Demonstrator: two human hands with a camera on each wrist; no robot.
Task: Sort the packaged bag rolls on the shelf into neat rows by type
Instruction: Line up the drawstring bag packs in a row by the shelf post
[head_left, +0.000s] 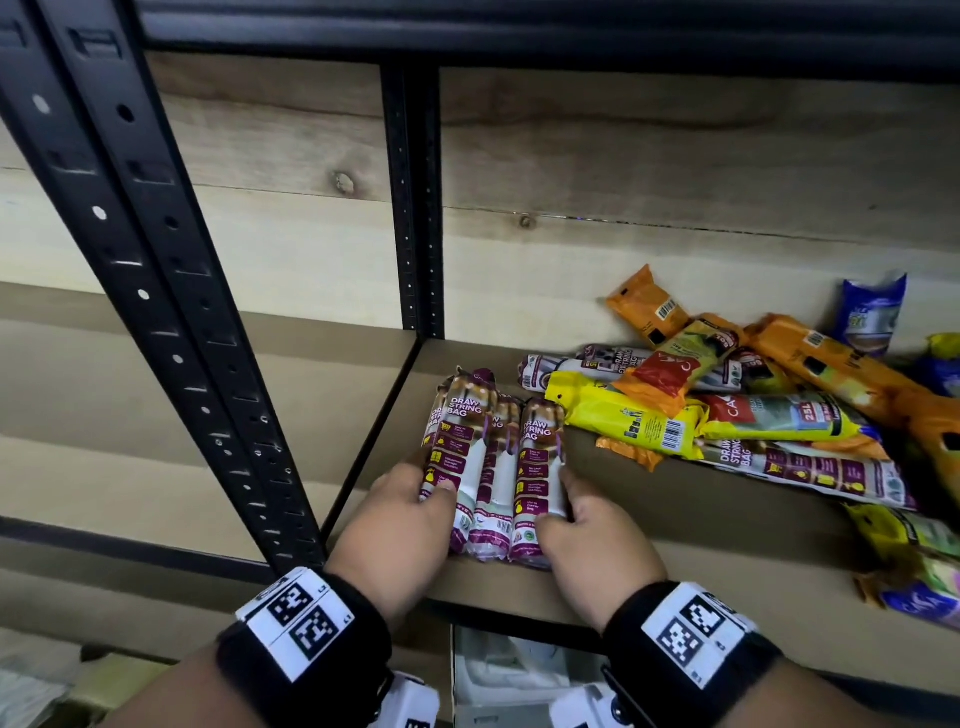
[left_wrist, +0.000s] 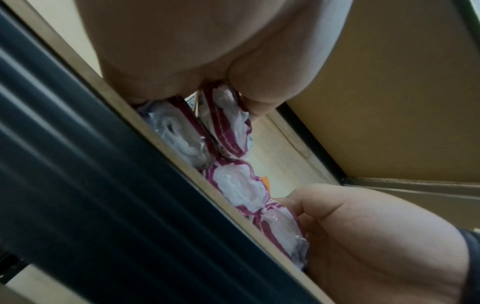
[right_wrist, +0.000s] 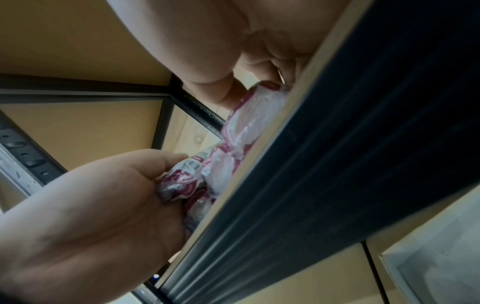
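In the lower centre of the head view, the left hand (head_left: 402, 512) and right hand (head_left: 589, 525) are pinching a bundle of purple rolls (head_left: 496, 467) from either side on the shelf (head_left: 675, 519). At the right, a mixed pile (head_left: 753, 395) is lying jumbled. Only the left wrist view is showing four roll ends (left_wrist: 233, 185), one stacked on top.
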